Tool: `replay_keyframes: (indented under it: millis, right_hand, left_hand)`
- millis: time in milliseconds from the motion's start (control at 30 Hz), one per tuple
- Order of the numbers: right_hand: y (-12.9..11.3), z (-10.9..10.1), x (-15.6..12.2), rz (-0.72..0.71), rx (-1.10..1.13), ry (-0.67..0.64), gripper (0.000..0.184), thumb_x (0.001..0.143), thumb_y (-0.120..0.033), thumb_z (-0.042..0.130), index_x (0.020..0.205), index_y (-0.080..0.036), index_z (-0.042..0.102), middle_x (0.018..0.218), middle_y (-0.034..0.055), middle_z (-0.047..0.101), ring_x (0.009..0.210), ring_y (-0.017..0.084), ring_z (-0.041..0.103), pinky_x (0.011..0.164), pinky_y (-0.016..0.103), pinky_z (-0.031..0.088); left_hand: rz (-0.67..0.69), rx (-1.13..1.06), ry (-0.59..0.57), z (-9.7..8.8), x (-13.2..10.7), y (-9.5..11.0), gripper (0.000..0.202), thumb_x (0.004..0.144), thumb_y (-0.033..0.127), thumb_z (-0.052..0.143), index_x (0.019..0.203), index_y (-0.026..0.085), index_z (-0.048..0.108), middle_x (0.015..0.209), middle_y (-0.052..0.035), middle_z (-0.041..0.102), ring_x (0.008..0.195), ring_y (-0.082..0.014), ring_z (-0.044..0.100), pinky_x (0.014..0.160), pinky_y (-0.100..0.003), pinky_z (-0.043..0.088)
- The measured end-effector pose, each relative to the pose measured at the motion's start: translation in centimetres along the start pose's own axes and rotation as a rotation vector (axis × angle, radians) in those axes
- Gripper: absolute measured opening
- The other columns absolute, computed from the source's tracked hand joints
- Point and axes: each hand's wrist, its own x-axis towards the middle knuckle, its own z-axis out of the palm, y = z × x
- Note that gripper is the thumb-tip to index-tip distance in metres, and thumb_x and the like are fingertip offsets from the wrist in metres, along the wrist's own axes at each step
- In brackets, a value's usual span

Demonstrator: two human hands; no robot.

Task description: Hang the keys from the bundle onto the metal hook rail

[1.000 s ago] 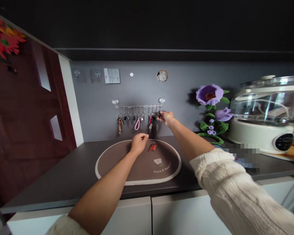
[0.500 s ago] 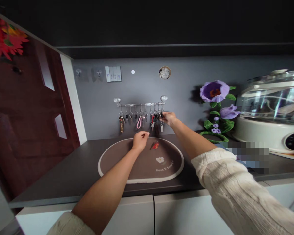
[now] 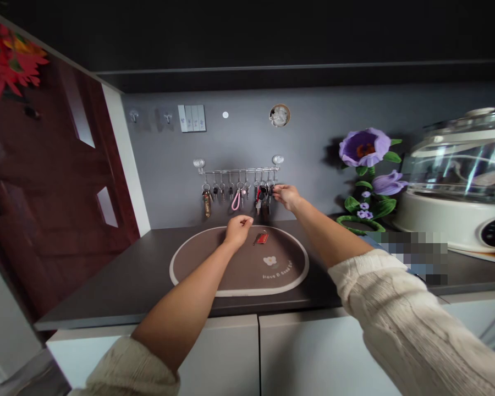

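Observation:
A clear rail (image 3: 239, 171) with hooks is fixed to the grey wall, and several key bunches hang from it. My right hand (image 3: 287, 196) is at the rail's right end, its fingers pinched on the rightmost bunch of keys (image 3: 271, 188). Closed fingers hide most of that bunch. My left hand (image 3: 238, 230) is closed above the brown mat (image 3: 214, 269), fingertips together; what they hold, if anything, is hidden. Just right of it, a key with a red tag (image 3: 263, 238) lies on the mat. A pink loop strap (image 3: 236, 200) hangs mid-rail.
Purple fabric flowers (image 3: 364, 147) and a white appliance with a clear cover (image 3: 441, 214) stand on the right of the dark counter (image 3: 107, 275). A switch panel (image 3: 192, 118) and a round wall hole (image 3: 279, 115) are above the rail. A dark cabinet (image 3: 247, 38) overhangs.
The view has shifted slightly. The pale tag that hung below my right hand no longer shows. Both hands stay nearly in place, and the red-tagged key has not moved on the mat.

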Motion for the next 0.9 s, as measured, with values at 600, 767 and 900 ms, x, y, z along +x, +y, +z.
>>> replay_keyframes:
  millis: [600, 767, 900]
  right_hand:
    - [5.2, -1.5, -7.9, 0.029, -0.323, -0.237, 0.007, 0.064, -0.008, 0.056, 0.062, -0.014, 0.056, 0.046, -0.0039, 0.050, 0.042, 0.005, 0.041, 0.046, 0.017, 0.035]
    - [6.6, -1.8, -8.3, -0.099, -0.692, -0.267, 0.003, 0.060, -0.018, 0.063, 0.062, -0.015, 0.062, 0.051, -0.0027, 0.055, 0.048, 0.006, 0.044, 0.050, 0.018, 0.033]
    - [6.7, -1.7, -8.3, -0.159, -0.793, -0.259, 0.004, 0.059, -0.019, 0.064, 0.063, -0.017, 0.063, 0.055, -0.0017, 0.058, 0.053, 0.008, 0.047, 0.055, 0.019, 0.034]
  left_hand:
    - [-0.100, 0.015, -0.130, 0.1, -0.2, -0.4, 0.013, 0.065, 0.015, 0.057, 0.076, 0.011, 0.062, 0.067, -0.0044, 0.061, 0.059, -0.0095, 0.051, 0.064, -0.025, 0.042]
    - [-0.124, 0.023, -0.174, 0.1, -0.4, -0.5, 0.015, 0.063, 0.012, 0.059, 0.078, 0.011, 0.062, 0.066, -0.0034, 0.060, 0.059, -0.0091, 0.050, 0.065, -0.025, 0.042]
    - [-0.124, 0.038, -0.193, 0.2, -0.5, -0.4, 0.016, 0.061, 0.009, 0.060, 0.077, 0.010, 0.062, 0.062, -0.0014, 0.058, 0.057, -0.0085, 0.049, 0.065, -0.025, 0.042]
